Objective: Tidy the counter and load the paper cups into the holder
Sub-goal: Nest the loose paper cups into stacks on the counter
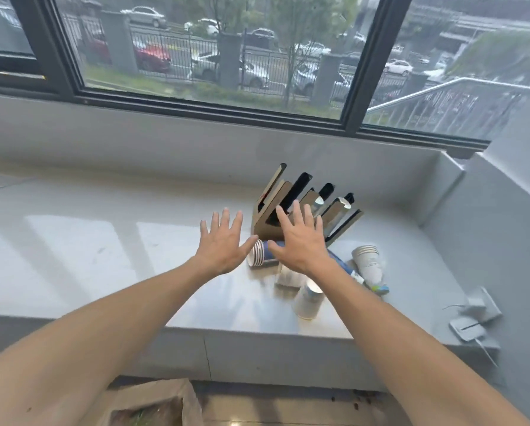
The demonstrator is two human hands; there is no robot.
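Observation:
A brown cardboard cup holder [334, 207] with slanted slots stands on the grey counter [103, 241]. In front of it lie stacks of paper cups: a striped stack on its side [257, 253], a white stack [369, 264] to the right, and another stack [308, 299] nearer the edge. My left hand [223, 241] hovers with fingers spread just left of the striped stack, holding nothing. My right hand [300, 238] is spread flat over the cups and the holder's front, hiding part of both; it holds nothing.
A blue-and-white tube-like item [346, 269] lies among the cups. A wall socket with a white charger and cable [473, 312] sits at the counter's right end. The window frame [368, 72] runs behind. A sack [153, 404] sits on the floor below.

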